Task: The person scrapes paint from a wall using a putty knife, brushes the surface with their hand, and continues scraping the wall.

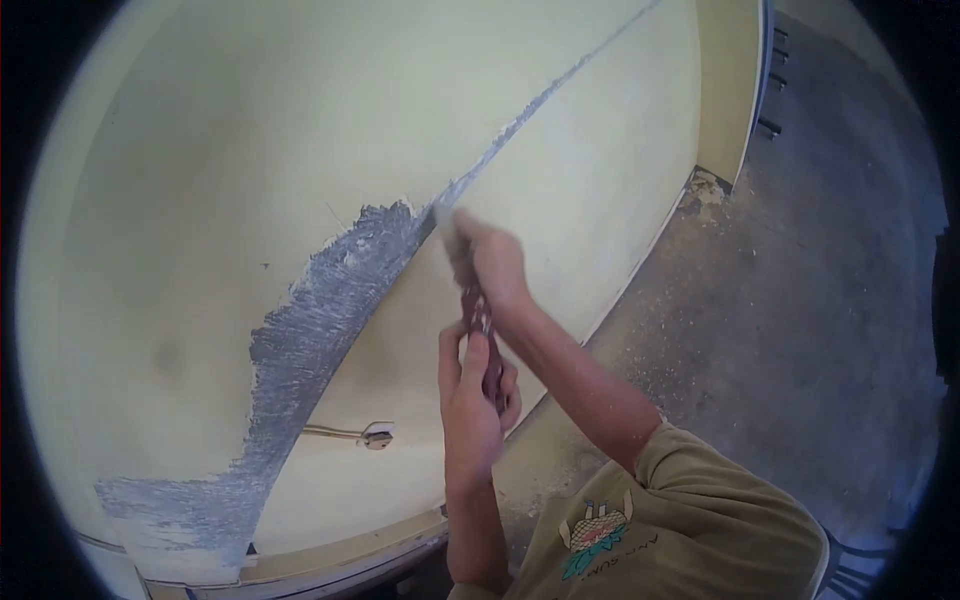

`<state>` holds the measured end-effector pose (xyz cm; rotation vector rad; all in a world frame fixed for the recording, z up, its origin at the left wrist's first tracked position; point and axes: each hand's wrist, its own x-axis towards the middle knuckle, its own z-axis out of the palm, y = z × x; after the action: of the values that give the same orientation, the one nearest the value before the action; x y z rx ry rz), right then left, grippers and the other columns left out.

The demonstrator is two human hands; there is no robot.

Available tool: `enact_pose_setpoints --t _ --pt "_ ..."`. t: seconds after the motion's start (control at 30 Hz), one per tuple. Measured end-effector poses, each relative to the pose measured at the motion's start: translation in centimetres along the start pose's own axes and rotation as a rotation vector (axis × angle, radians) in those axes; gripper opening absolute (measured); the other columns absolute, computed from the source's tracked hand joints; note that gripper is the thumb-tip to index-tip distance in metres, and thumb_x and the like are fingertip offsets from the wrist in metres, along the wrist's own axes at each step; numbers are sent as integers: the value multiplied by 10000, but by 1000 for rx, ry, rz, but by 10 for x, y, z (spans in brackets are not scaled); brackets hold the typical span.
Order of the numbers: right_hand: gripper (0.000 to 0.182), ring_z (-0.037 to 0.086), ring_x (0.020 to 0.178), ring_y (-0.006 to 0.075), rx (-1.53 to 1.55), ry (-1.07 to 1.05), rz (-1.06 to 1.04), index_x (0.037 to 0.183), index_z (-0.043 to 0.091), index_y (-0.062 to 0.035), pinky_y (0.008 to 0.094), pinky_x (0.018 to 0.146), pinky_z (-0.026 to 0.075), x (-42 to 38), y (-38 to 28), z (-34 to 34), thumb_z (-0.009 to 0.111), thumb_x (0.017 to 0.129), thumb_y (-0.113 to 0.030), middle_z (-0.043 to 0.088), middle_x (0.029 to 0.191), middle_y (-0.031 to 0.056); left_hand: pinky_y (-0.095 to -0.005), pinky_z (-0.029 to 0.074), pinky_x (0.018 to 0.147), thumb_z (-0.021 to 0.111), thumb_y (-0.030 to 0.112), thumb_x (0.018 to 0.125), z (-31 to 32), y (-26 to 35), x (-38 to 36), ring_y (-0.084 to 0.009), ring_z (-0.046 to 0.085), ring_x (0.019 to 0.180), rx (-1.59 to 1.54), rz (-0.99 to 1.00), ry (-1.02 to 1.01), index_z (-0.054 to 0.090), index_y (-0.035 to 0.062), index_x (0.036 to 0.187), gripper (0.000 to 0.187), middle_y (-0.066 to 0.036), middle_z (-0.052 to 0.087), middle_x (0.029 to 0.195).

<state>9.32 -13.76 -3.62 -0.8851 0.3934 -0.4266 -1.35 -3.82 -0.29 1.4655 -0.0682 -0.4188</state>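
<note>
My left hand [472, 415] is wrapped round the lower part of a tool's dark red handle [484, 345]. Further up, my right hand [492, 262] grips the same tool close to its head, blurred by motion. The short pale blade [443, 213] meets the pale wall [560, 190] at the edge of a rough grey scraped strip [325, 315]. This strip is broad at lower left and narrows to a thin line towards the top right. My right fingers partly hide the tool's head.
Below the grey strip, a small fixture [377, 436] with a short pipe or cable sits on the wall. Crumbs and flakes lie on the grey floor [800, 260] at the right. A panel edge with dark pegs [768, 127] stands at top right.
</note>
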Motion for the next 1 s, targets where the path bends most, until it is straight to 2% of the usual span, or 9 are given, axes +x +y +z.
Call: enact_pose_setpoints --t 0.1,0.37,0.47,0.53,0.6,0.67,0.77,0.87,1.0 --pt "435 449 460 147 133 16 191 635 530 -54 286 449 330 1 -32 -13 566 931 -370 473 546 35 -196 194 334 437 329 1019 21 5 13 -58 299 398 66 -1 -31 447 142 1161 235 -6 410 623" --pt "433 418 438 133 178 54 44 624 518 -80 303 421 308 22 -14 -15 542 945 -371 444 521 25 -197 203 336 428 330 1021 0 2 24 -53 309 395 66 -29 -26 471 135 1138 232 -3 415 620" --pt "448 434 424 143 259 116 55 604 548 -70 307 422 335 41 -25 -29 547 946 -359 495 533 45 -195 207 329 428 326 1022 21 14 42 -52 315 411 86 -27 -233 471 125 1134 235 6 398 629" --pt "437 470 442 148 -155 35 -69 620 570 -49 307 432 355 24 -13 -26 553 945 -341 521 545 55 -197 221 330 427 321 1024 20 2 19 -53 324 433 -34 -24 -74 467 119 1126 230 18 376 644" --pt "468 494 457 148 42 35 33 623 577 -34 304 455 375 4 -1 -7 554 938 -380 530 545 54 -196 228 333 427 313 1024 14 -1 7 -54 331 454 -27 -20 -48 460 125 1126 217 27 360 657" --pt "474 482 452 150 -79 -11 -81 623 578 -34 303 454 372 15 -1 -12 560 933 -392 523 544 66 -195 224 331 417 312 1028 10 -6 11 -54 317 432 -53 27 -7 450 128 1136 216 17 377 646" --pt "477 479 457 145 90 -9 243 598 559 -45 303 453 370 12 -34 -24 560 934 -383 522 550 76 -192 209 327 411 311 1030 33 -9 16 -55 306 404 42 18 -39 444 127 1132 213 2 402 632" --pt "454 460 463 137 -27 -32 35 617 541 -55 293 449 351 4 -10 -13 563 932 -381 496 563 53 -200 201 328 410 313 1031 11 -4 3 -57 302 383 -54 -17 -26 445 129 1112 204 -9 420 620" --pt "424 458 467 128 210 10 179 629 543 -61 284 449 336 18 -26 -23 561 936 -351 511 579 52 -202 195 327 421 330 1026 12 1 26 -55 311 382 49 -46 -106 448 134 1112 216 -9 419 617"
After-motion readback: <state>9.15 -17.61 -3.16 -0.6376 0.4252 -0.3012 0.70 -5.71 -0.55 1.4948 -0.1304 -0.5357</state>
